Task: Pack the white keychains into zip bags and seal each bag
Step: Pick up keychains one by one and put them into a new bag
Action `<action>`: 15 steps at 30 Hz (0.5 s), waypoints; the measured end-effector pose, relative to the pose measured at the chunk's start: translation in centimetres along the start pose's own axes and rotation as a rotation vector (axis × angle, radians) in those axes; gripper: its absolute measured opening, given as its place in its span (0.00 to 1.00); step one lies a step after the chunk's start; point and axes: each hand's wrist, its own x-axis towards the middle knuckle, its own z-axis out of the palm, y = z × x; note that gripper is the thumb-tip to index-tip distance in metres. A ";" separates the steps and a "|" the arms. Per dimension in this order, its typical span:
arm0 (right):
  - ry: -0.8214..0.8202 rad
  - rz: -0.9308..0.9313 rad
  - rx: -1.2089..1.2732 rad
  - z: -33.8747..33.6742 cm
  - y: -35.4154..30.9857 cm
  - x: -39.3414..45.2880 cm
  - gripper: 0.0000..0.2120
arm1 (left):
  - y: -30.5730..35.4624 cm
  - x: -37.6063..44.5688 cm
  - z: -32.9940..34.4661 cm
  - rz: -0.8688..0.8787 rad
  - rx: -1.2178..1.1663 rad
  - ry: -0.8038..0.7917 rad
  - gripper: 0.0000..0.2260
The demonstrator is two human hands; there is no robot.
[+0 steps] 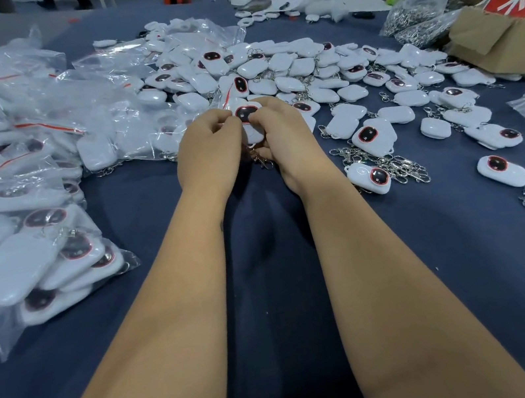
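Both hands meet over the middle of the blue tabletop (271,301); the left hand (207,149) and the right hand (282,136) each have fingers curled in on one white keychain (249,121), dark red-rimmed face up, with its metal clasp (261,160) dangling below between the wrists. It looks a light, hard plastic shell, smooth and likely slippery, so the flat sides are the place to pinch; the chain hangs loose and could snag a bag's mouth. A faint clear film shows around it, so I judge a zip bag is there, though its edges and seal are too hard to make out; the fingertips are hidden behind the knuckles, so which hand has the bag and which the shell I cannot tell. The loose keychains (302,70) are heaped far and to the right; filled bags (18,239) are piled at the left, partly cut off by the frame, their thin glossy film crumpling easily. A cardboard box (505,40) sits at the far right.
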 end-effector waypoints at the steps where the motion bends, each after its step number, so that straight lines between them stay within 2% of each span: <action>1: -0.007 -0.014 0.004 0.0 0.0 -0.1 0.10 | 0.0 0.0 0.0 -0.003 -0.007 -0.003 0.07; 10: -0.029 -0.037 -0.040 0.1 -0.1 -0.3 0.11 | -0.1 0.1 0.1 0.000 0.003 -0.002 0.06; 15: -0.032 -0.009 0.019 0.1 -0.1 -0.2 0.13 | -0.1 0.2 0.0 0.012 -0.010 -0.003 0.06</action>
